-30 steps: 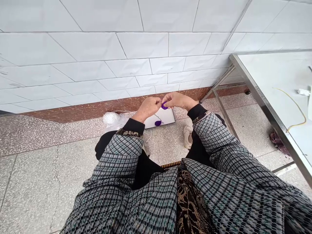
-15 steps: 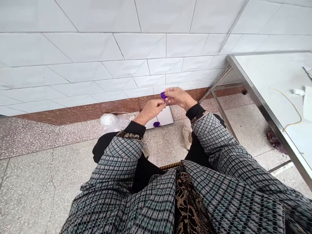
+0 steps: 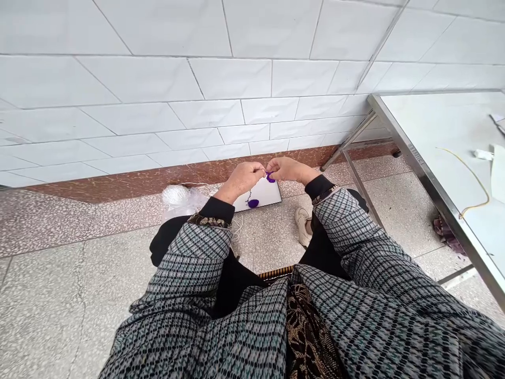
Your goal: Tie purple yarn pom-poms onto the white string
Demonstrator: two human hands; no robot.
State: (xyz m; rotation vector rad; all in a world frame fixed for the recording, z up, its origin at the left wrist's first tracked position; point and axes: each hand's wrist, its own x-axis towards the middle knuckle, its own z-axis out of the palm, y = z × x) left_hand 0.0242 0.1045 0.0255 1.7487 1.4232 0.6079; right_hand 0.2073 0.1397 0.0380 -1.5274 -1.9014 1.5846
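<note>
My right hand (image 3: 289, 170) is closed around a small purple piece of yarn work (image 3: 270, 178), which hangs just below its fingertips. Fingertip to fingertip with it, my left hand (image 3: 248, 175) is in a pinch, with purple yarn showing at its fingers; whether it also has a thin tool is too small to tell. Beneath the hands, a small purple yarn ball (image 3: 253, 203) rests on a white box or board (image 3: 272, 193) with a dark edge. A dark, crinkled strand runs from the ball up toward my hands.
A white yarn ball (image 3: 175, 196) in clear plastic lies left of the board, and white cord (image 3: 237, 227) is coiled on the floor. At right stands a metal-edged table (image 3: 426, 173) with a yellow cord (image 3: 475, 181). The tiled wall (image 3: 252, 79) rises ahead. A shoe (image 3: 303, 226) shows below.
My right hand rose and turned the purple piece upward, with a purple strand showing toward my left hand. Now it is lowered again and both hands' fingertips meet.
</note>
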